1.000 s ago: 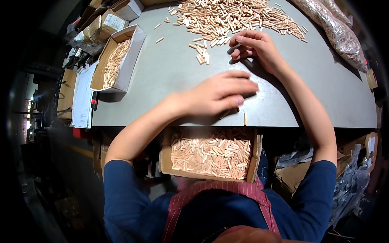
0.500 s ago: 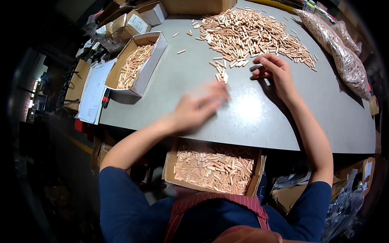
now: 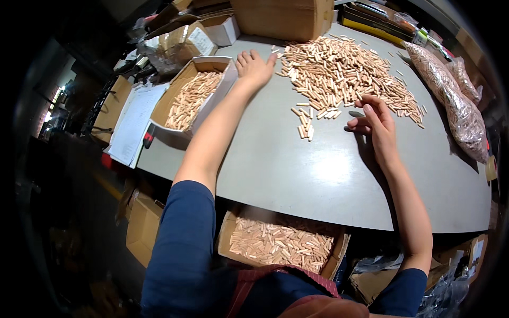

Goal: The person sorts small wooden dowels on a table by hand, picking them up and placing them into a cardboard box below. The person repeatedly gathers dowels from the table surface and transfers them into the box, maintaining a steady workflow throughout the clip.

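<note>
A heap of short wooden dowels (image 3: 339,69) covers the far middle of the grey table (image 3: 275,175). My left hand (image 3: 254,70) is stretched out beside the heap's left edge, palm down with its fingers spread; whatever lies beneath it is hidden. Just right of the heap's near edge, my right hand (image 3: 380,127) hovers with fingers loosely bent and apart, and I see nothing in them. Between the hands, a small group of dowels (image 3: 305,124) trails toward me from the heap. Left of my left forearm stands a white cardboard box (image 3: 216,98) part filled with dowels.
Below the table's front edge sits an open carton (image 3: 225,238) of dowels. Clear bags (image 3: 448,95) packed with dowels lie at the right. A large cardboard box (image 3: 281,20) stands at the back. Papers (image 3: 135,124) lie beyond the white box, at the left edge.
My left hand has swept from the near middle to the far left of the table, over where loose dowels lay. My right hand keeps its place by the heap. The view has shifted.
</note>
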Demonstrator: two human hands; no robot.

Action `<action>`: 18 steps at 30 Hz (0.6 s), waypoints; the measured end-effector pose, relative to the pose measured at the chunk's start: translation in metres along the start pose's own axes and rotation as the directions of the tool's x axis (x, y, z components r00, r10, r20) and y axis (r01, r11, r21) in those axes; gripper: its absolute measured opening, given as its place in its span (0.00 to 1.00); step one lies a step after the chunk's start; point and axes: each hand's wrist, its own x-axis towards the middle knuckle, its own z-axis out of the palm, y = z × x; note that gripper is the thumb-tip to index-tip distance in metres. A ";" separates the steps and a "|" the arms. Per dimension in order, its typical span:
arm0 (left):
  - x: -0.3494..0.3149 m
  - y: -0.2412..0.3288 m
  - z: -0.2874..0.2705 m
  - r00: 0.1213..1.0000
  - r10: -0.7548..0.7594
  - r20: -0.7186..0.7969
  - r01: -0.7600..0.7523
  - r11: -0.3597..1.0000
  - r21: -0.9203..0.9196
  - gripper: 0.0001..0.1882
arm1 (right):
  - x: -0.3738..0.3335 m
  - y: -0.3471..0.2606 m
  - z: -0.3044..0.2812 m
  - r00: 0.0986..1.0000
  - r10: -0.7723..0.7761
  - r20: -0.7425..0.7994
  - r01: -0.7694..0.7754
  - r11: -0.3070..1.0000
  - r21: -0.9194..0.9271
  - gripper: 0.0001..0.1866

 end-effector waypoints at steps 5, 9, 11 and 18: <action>0.015 0.011 0.002 0.898 0.439 0.002 -0.438 0.897 -0.063 0.47 | 0.008 0.000 -0.001 0.999 0.045 0.026 -0.045 0.999 0.004 0.17; 0.010 0.031 -0.005 0.832 0.500 0.240 -0.383 0.831 -0.403 0.41 | 0.009 0.004 0.000 0.998 0.044 0.038 -0.045 0.999 0.021 0.17; -0.002 0.041 -0.003 0.803 0.566 0.186 -0.431 0.767 -0.475 0.40 | 0.010 0.004 -0.001 0.998 0.037 0.048 -0.039 0.999 0.032 0.14; -0.048 0.054 -0.018 0.726 0.647 0.231 -0.415 0.682 -0.603 0.33 | 0.007 0.007 -0.001 0.992 -0.007 0.127 0.003 0.999 0.033 0.11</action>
